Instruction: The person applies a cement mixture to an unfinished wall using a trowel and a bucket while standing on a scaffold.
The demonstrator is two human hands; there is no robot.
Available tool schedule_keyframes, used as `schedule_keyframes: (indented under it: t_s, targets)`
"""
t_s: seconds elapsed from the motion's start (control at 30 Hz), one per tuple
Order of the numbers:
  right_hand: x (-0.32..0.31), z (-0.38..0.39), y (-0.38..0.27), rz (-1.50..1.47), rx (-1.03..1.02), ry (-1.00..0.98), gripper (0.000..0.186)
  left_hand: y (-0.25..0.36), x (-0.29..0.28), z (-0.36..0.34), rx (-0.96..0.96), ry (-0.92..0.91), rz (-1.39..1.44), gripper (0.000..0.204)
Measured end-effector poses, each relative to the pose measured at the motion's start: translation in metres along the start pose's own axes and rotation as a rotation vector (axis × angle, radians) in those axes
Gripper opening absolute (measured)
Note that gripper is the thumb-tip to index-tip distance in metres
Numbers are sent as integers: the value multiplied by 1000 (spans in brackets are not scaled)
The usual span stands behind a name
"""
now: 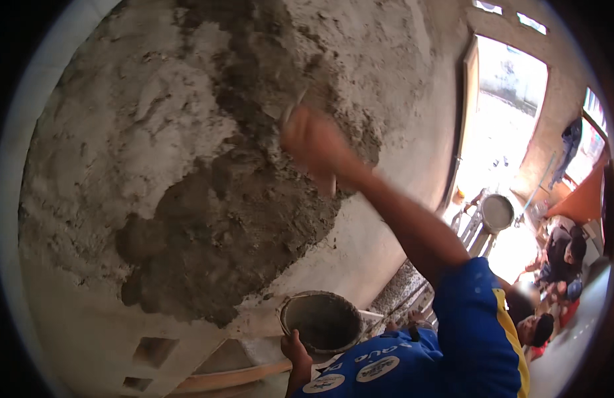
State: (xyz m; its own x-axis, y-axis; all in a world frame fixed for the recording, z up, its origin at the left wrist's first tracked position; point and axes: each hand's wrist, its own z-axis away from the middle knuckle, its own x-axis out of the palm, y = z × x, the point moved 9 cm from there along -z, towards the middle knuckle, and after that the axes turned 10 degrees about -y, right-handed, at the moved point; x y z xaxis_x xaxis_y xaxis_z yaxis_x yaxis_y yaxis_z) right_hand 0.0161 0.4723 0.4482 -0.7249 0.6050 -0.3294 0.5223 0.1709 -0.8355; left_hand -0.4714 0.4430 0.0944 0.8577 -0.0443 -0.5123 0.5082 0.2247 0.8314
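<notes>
My right hand (315, 142), smeared by motion, is raised against the wall and closed around a trowel (296, 105). Only a thin pale edge of the blade and what looks like the handle's end show. Dark wet mortar (234, 225) covers a broad, rough patch of the wall around and below that hand. Lower down, my left hand (295, 348) grips the near left side of a round bucket (285, 316), fingers hidden beneath or behind it. Grey mortar coats the bucket's rim, and its inside is dark.
Lighter, uneven wall (134, 126) spreads to the left. At right stands a bright doorway (509, 113), with a second round container (497, 212) of grey material before it. Several people (562, 255) are low at the far right. Square openings (154, 351) pierce the lower wall.
</notes>
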Motion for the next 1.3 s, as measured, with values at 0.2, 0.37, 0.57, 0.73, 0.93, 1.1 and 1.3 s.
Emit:
schedule_keyframes:
  t_s: [0.2,0.37,0.57,0.73,0.93,1.1,1.3]
  targets:
    - [131,274,105,-300,169,-603,31,7,48,-1,-10,-189,148,30]
    - [175,429,252,232,348,-988,26,56,100,10,113,-403,-53,27]
    - [159,406,245,252,745,-632,21,133,191,47,637,-712,-395,20]
    - [104,388,201,374,665,-815,19,163,198,42,674,-677,-351,19]
    - [115,376,231,712,546,-787,15,171,231,57,796,-744,-372,20]
    - [64,431,215,622,732,-963,17,194,243,57,865,-745,-442,16]
    - [8,397,257,452,892,-378,21,198,250,65,725,-829,-218,14]
